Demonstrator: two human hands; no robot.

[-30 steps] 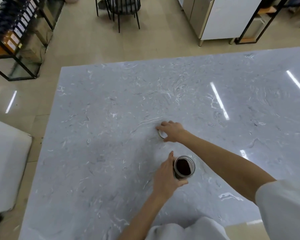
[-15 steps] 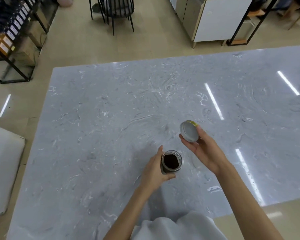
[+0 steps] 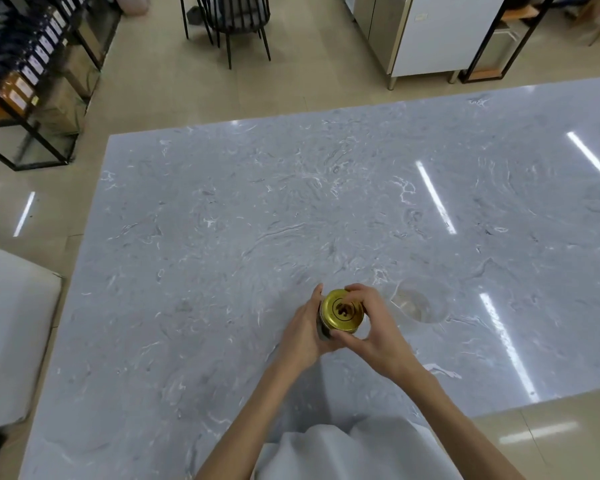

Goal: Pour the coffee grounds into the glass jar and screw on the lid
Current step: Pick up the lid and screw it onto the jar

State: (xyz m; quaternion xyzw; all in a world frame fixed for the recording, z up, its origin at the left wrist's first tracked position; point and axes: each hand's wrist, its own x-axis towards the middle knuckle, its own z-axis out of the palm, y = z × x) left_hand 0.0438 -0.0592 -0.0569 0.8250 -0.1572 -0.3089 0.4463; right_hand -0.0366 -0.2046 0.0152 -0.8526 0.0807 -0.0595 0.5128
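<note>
A gold metal lid [image 3: 341, 310] sits on top of the glass jar [image 3: 323, 330], which stands on the grey marble table [image 3: 222, 237]. Only a dark sliver of the jar's side shows below the lid. My left hand [image 3: 303, 329] wraps around the jar from the left. My right hand [image 3: 374, 323] grips the lid's rim from the right, thumb at the near edge and fingers over the far edge. The coffee grounds inside are hidden by the lid.
A clear, empty plastic cup [image 3: 418, 303] stands on the table just right of my hands. Beyond the table's far edge are a black chair [image 3: 236, 19], a shelf rack [image 3: 32, 74] at left and a white cabinet [image 3: 430, 32].
My right hand picked the lid up off the table, carried it over and set it on the jar's mouth. My left hand stayed around the jar.
</note>
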